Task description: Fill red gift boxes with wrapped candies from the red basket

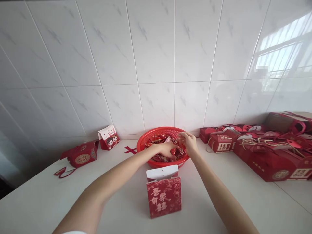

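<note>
At the middle of the bench (126, 203), a red basket (159, 165) with a perforated wall stood near the tiled wall (156, 104) and held a heap of wrapped pieces (159, 158) with shiny red covers. The left hand (168, 150) reached down into the heap, its fingers bent among the pieces; whether they had closed on one could not be told. The right hand (189, 143) was at the basket's right side, its fingers curled inward over the rim; any grip on a piece or on the rim could not be made out. The basket appeared to be set centrally so that both hands could reach its contents. Nearer the viewer, the front box (164, 198) stood upright, its printed face forward and its pale flap (162, 172) raised at the back; this stance presumably kept its mouth accessible and left both hands free. To the left lay a crossed ribbon (131, 150), with a small upright carton (109, 140) and a red package (84, 156) farther out. To the right, gift boxes (262, 161), several with twine, were massed together beside a twine-tied box (220, 145), a grouping that probably kept them apart from the central working area.
</note>
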Available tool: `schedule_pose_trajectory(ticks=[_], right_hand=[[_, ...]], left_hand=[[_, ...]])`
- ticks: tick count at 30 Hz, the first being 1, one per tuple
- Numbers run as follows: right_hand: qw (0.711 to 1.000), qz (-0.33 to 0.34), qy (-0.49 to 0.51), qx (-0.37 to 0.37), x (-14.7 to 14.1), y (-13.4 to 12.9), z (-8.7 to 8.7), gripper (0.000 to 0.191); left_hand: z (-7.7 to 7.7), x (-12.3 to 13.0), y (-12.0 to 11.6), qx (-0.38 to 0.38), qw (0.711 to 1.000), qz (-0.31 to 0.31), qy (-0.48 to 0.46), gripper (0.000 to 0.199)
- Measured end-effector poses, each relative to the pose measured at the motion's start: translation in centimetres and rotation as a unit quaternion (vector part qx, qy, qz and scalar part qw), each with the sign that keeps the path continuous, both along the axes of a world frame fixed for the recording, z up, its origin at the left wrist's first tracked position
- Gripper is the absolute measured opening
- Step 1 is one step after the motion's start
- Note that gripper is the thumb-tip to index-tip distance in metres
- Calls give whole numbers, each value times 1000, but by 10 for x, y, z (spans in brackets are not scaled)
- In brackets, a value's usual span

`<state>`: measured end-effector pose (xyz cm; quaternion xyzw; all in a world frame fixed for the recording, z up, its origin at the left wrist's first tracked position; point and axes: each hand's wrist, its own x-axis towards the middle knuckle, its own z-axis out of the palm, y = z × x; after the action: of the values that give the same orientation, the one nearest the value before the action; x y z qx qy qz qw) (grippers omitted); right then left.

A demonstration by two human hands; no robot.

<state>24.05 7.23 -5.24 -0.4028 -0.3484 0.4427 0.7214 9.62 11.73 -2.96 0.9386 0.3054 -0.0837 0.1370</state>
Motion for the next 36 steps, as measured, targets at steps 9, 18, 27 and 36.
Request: schedule_pose_trajectory(ticks=[9, 18, 27, 36], right_hand=[[999, -6, 31, 14, 6, 4, -4, 17], [1000, -2, -2, -3, 7, 7, -8, 20], [987, 129, -91, -36, -1, -4, -3, 39], [993, 104, -46, 17, 1, -2, -3, 46]], left_hand=[[-31, 38, 26, -2, 1000, -11, 27, 50], [2, -29, 24, 34, 993, 56, -102, 53], [7, -36, 14, 73, 925, 73, -365, 41], [5, -25, 17, 7, 887, 108, -449, 43]])
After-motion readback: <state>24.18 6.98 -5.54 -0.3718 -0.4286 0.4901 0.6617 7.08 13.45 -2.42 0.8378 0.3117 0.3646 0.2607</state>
